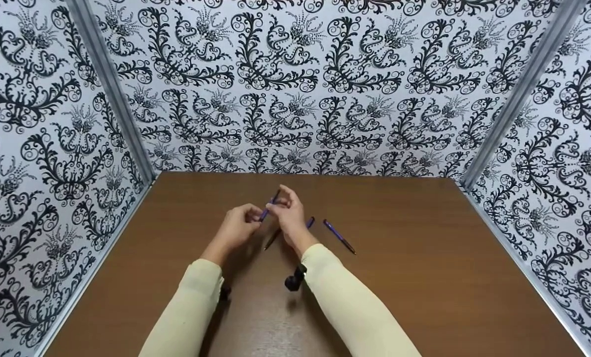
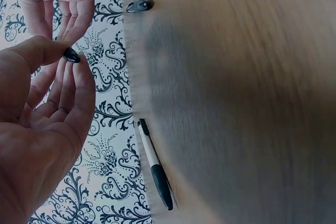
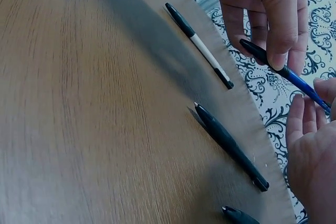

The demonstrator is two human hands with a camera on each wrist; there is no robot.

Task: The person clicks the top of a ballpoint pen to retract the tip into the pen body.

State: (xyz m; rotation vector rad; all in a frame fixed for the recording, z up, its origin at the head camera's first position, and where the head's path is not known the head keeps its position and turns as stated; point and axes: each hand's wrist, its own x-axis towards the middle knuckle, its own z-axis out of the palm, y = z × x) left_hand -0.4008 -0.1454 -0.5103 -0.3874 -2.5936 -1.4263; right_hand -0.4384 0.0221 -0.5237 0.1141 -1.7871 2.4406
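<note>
Blue slim plastic pen (image 1: 270, 205) sits pinched between our left hand (image 1: 237, 229) and right hand (image 1: 289, 214) above the brown wooden table (image 1: 424, 277), looks light, stiff and kinda slippery, so we'd grip mid-barrel.

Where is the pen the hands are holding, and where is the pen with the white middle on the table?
Held pen (image 3: 283, 70), right wrist view, on its blue barrel beside the left thumb.
White pen (image 3: 202, 47), right wrist view, on its white middle.
</note>
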